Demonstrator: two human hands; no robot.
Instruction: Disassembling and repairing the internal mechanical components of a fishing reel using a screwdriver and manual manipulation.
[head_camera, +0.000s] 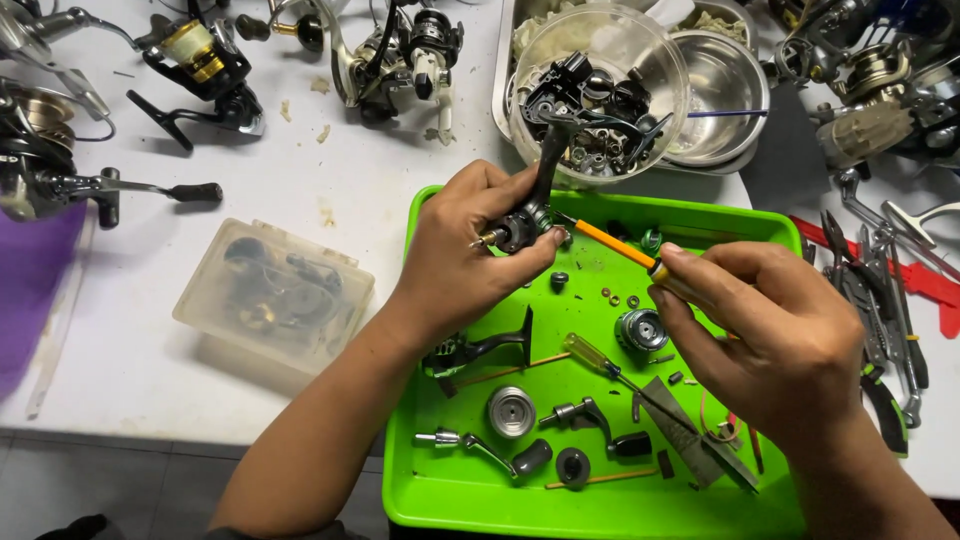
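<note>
A white table (150, 370) fills most of the view under even, bright light; a strip of grey tiled floor (120, 480) shows below its front edge.

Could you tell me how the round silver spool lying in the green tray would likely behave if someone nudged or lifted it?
The silver spool looks like metal, so probably stiff and fairly heavy for its size. It lies flat on one round face in the green tray, so a nudge would likely slide it. Tipped onto its edge, it could roll; its smooth shine suggests a slippery hold.
</note>
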